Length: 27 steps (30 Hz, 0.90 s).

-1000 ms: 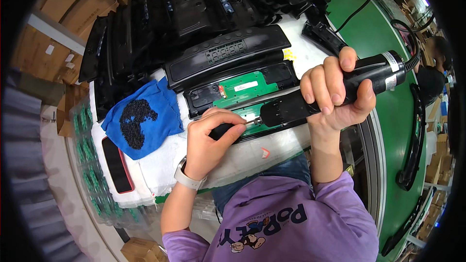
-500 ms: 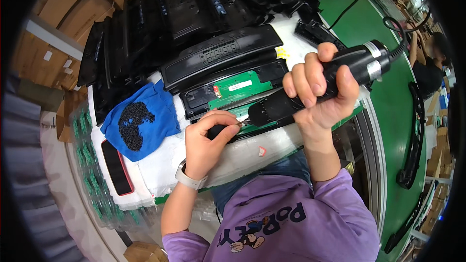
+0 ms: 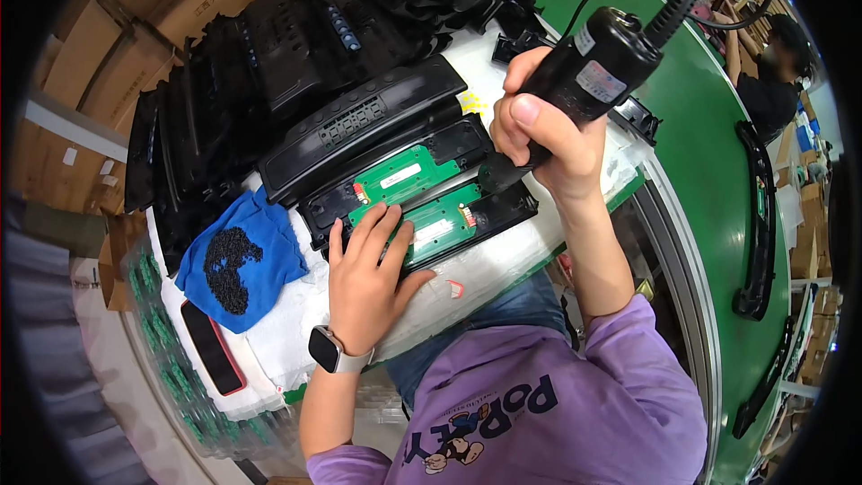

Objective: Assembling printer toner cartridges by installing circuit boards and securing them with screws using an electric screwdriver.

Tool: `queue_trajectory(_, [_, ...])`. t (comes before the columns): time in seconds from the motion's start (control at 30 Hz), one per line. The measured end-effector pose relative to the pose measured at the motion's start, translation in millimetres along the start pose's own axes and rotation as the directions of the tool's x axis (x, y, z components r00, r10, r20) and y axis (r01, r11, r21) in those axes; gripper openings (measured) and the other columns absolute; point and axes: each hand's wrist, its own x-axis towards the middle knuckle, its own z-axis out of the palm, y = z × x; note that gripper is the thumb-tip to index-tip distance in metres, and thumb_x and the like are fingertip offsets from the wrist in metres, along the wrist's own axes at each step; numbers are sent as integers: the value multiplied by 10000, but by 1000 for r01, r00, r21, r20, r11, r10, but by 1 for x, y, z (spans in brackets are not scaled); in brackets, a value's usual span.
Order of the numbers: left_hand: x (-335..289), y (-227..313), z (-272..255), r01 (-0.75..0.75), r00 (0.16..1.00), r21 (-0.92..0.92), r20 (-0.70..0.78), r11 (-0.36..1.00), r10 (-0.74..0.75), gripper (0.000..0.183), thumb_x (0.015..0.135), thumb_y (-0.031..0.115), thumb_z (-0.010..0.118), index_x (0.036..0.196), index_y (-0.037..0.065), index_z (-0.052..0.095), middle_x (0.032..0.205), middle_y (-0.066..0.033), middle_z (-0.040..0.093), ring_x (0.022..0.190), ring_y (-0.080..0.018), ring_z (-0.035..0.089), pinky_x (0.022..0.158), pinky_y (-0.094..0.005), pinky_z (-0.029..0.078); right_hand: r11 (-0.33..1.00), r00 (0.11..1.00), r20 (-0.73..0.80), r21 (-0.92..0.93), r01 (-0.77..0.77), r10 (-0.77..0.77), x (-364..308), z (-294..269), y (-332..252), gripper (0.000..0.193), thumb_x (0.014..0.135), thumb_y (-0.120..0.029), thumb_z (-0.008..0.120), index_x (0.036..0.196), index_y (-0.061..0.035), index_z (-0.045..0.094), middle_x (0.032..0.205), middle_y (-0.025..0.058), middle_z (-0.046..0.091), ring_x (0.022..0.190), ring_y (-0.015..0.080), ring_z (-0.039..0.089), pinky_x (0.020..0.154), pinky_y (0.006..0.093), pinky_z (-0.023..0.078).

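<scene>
My right hand grips a black corded electric screwdriver. Its lower end is tilted down toward the right part of a black plastic panel. In that panel lies a green circuit board. My left hand has its fingers stretched out, lying over the left end of the boards and panels, with nothing held. Just behind, a second black panel carries another green circuit board. Where the screwdriver's tip touches cannot be made out.
A blue cloth with a heap of tiny black pieces lies at the left, beside a red-edged phone. Black curved panels are stacked behind. A person works across the green floor.
My left hand has gone from a pinch near the screwdriver tip to lying spread on the boards. The screwdriver has turned steeper, and its tip has shifted toward the panel's right end.
</scene>
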Motion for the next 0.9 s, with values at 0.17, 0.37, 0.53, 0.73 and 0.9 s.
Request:
queue_trajectory(0.17, [4, 0, 3, -7, 1000, -6, -2, 1000, 7, 512, 668, 298, 749, 1090, 49, 598, 1213, -95, 537, 1179, -269, 459, 994, -535, 271, 1000, 1000, -24, 21, -19, 20, 4, -2, 4, 243, 753, -118, 596, 902, 28, 472, 542, 53, 455, 397, 114, 405, 411, 251, 349])
queue_trajectory(0.37, [4, 0, 1, -2, 1000, 7, -17, 1000, 2, 494, 666, 281, 752, 1076, 46, 607, 1201, -98, 546, 1170, -271, 465, 990, -538, 273, 996, 993, 94, -43, -72, 76, 12, 5, 4, 193, 738, -90, 643, 816, 21, 505, 533, 47, 485, 396, 106, 437, 397, 231, 344])
queue_trajectory(0.53, [6, 2, 1, -11, 1000, 38, -15, 999, 12, 505, 665, 298, 746, 1077, 42, 605, 1185, -105, 553, 1161, -282, 466, 977, -545, 286, 992, 974, 191, -46, -117, 124, 23, 9, 11, 167, 728, -67, 664, 765, 14, 523, 530, 38, 493, 395, 100, 451, 391, 227, 338])
queue_trajectory(0.73, [6, 5, 1, -22, 1000, 101, -14, 995, 24, 520, 645, 301, 753, 1066, 38, 599, 1183, -121, 554, 1151, -299, 475, 965, -530, 317, 992, 978, 193, -108, -61, 81, 15, 8, 7, 182, 726, -85, 674, 756, 6, 519, 544, 37, 502, 399, 95, 452, 392, 225, 341])
queue_trajectory(0.9, [9, 9, 0, -101, 992, 174, -59, 980, 113, 484, 690, 278, 720, 1058, -10, 591, 1128, -169, 578, 1111, -319, 506, 916, -431, 402, 983, 988, 126, 170, 64, -86, 12, -25, -2, 253, 786, -171, 611, 913, -12, 460, 541, 3, 432, 391, 93, 408, 411, 253, 353])
